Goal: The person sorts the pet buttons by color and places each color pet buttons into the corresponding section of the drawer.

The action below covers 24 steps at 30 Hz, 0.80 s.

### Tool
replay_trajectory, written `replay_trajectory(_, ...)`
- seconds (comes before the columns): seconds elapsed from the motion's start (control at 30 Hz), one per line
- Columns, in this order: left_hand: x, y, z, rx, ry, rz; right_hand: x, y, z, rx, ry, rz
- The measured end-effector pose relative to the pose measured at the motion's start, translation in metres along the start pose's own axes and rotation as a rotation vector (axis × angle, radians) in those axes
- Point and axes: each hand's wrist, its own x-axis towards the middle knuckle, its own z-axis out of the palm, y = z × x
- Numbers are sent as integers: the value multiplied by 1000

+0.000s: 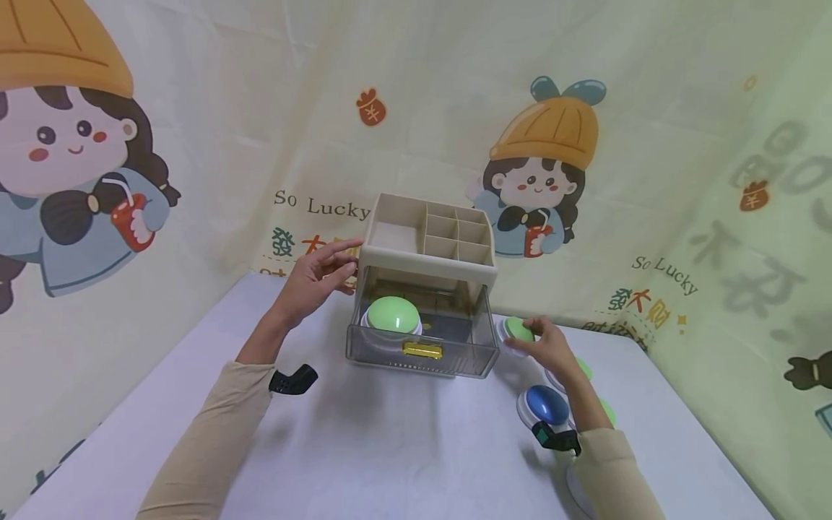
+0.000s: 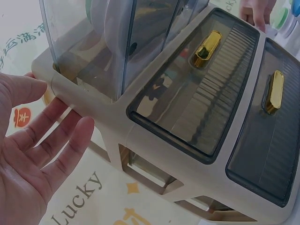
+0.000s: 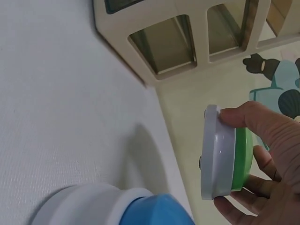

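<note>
A beige desktop organizer (image 1: 429, 263) stands at the back of the table, its clear top drawer (image 1: 377, 348) pulled out. In that drawer sits a push button (image 1: 393, 315) with a green dome and white base. My left hand (image 1: 318, 278) touches the organizer's left upper side, fingers loosely extended, as the left wrist view also shows. To the right of the drawer, my right hand (image 1: 549, 347) grips another green push button (image 3: 220, 152) between thumb and fingers. The right wrist view shows this button raised off the table and turned on its side.
A blue push button (image 1: 547, 404) stands near my right wrist. More green buttons (image 1: 609, 412) are partly hidden behind the right forearm. Two shut drawers with gold handles (image 2: 276, 91) lie below the pulled-out one. A printed cloth (image 1: 429, 144) hangs behind the table.
</note>
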Motion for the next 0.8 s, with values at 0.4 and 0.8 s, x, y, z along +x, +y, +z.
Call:
replay_trajectory(0.4, 0, 1, 0, 1, 0, 7, -6, -10, -8, 100, 52, 6)
replay_trajectory(0.8, -1, 2, 1, 0, -2, 3, -21, -25, -14, 144, 103, -19)
